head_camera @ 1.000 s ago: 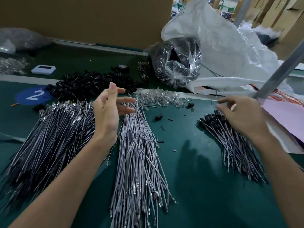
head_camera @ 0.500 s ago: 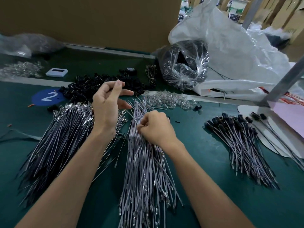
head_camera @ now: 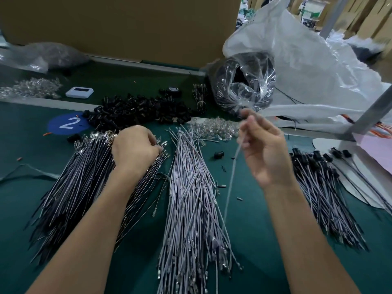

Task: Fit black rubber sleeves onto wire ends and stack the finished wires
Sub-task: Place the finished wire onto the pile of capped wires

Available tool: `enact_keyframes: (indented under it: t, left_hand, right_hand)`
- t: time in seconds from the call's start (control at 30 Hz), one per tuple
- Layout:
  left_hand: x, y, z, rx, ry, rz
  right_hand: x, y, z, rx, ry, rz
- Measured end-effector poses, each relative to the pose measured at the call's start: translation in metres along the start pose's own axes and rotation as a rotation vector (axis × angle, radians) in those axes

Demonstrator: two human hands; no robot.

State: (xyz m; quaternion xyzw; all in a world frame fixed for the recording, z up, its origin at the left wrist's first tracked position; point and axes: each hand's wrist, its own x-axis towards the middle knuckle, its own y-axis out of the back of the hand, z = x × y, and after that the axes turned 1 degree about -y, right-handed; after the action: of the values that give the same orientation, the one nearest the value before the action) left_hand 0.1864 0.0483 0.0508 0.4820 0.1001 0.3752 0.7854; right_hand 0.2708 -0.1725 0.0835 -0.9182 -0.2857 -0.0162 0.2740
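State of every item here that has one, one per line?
Left hand: curled over dark wire pile tips, grip hidden.
Right hand: raised, pinching single wire.
Single wire: hanging down.
Grey wire pile: lying, no sleeves.
Finished wires: stacked, sleeves on.
Loose sleeve: lying alone, unfitted.

On the bench [head_camera: 250, 225] the left bundle [head_camera: 70, 194] lies toward the left edge, the middle bundle [head_camera: 191, 204] at centre, the sleeved stack [head_camera: 320, 194] toward the right edge, the sleeve pile [head_camera: 140, 111] behind the first two. The left hand [head_camera: 134, 151] grips the left bundle's far end; the right hand [head_camera: 265, 155] holds a single wire [head_camera: 232, 179] between middle bundle and sleeved stack.
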Motion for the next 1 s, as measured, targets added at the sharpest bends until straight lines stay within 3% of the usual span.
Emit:
enact_keyframes:
  t: [0.23,0.3,0.43,0.7,1.0]
  left_hand:
    - [0.001,0.001,-0.002,-0.297,-0.019,0.062]
    - [0.003,0.004,-0.003,-0.403,-0.02,0.107]
    - [0.005,0.003,-0.005,-0.453,-0.052,0.18]
    - [-0.002,0.015,0.009,-0.241,-0.237,0.393]
    - [-0.023,0.066,0.062,-0.801,-0.47,0.437]
  right_hand:
    - [-0.002,0.029,-0.029,0.557,0.148,-0.059]
    - [-0.002,0.031,-0.03,0.618,0.158,-0.066]
    - [-0.003,0.03,-0.028,0.506,0.171,0.015]
    - [-0.006,0.035,-0.019,0.269,0.112,-0.043]
    - [-0.005,0.031,-0.008,0.106,-0.079,0.019]
